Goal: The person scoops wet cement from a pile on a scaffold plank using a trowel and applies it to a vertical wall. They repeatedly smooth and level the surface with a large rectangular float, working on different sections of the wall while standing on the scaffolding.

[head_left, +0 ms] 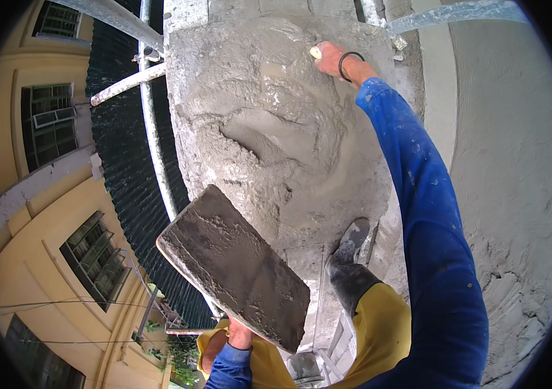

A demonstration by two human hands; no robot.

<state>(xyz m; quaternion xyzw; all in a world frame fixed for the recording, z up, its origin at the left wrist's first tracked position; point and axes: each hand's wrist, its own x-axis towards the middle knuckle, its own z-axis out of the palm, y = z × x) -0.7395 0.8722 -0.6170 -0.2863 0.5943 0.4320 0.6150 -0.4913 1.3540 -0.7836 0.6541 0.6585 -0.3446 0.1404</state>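
Note:
My left hand (240, 333) is closed under the near edge of a rectangular plasterer's hawk (237, 266). The board's face is tilted and smeared with a thin grey film of mortar; its grip is hidden beneath it. Stretched far forward, my right hand (336, 62) is wrapped round the pale handle of a trowel (315, 52). The trowel's blade cannot be made out against the mortar. Beside and below that hand spreads a large heap of wet grey mortar (224, 97), with a hollow scooped into its middle.
Mortar covers a scaffold platform (302, 259), where my boot (350, 243) stands at the heap's near edge. Metal scaffold pipes (153, 136) run along the left. Beyond them lie a dark corrugated roof (120, 162) and a yellow building (36, 240). A plastered wall (509, 162) rises at right.

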